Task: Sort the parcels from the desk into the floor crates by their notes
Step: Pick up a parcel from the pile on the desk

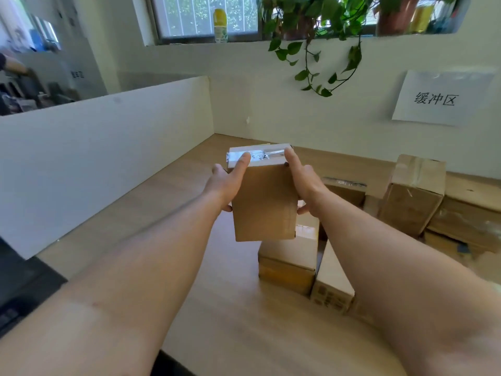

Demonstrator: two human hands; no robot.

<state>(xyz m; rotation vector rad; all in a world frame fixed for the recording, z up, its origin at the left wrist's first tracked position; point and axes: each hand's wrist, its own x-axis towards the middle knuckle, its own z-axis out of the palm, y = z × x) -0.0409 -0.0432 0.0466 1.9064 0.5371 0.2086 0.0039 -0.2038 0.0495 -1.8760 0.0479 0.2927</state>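
I hold a brown cardboard parcel point(264, 202) up above the wooden desk point(168, 213), gripped from both sides. My left hand point(226, 183) clasps its left side, with the forefinger laid on the taped top end. My right hand point(305, 183) clasps the right side, forefinger reaching to the top corner. A strip of shiny tape with a blurred label point(257, 156) runs across the top end. Its writing is too blurred to read. Several other parcels point(287, 261) lie on the desk below and to the right. No floor crates are in view.
A white partition point(103, 147) bounds the desk on the left. On the back wall hangs a paper sign point(439, 99) with printed characters. More cardboard boxes point(414, 194) are stacked at the right. A trailing plant point(325, 50) hangs from the window sill above.
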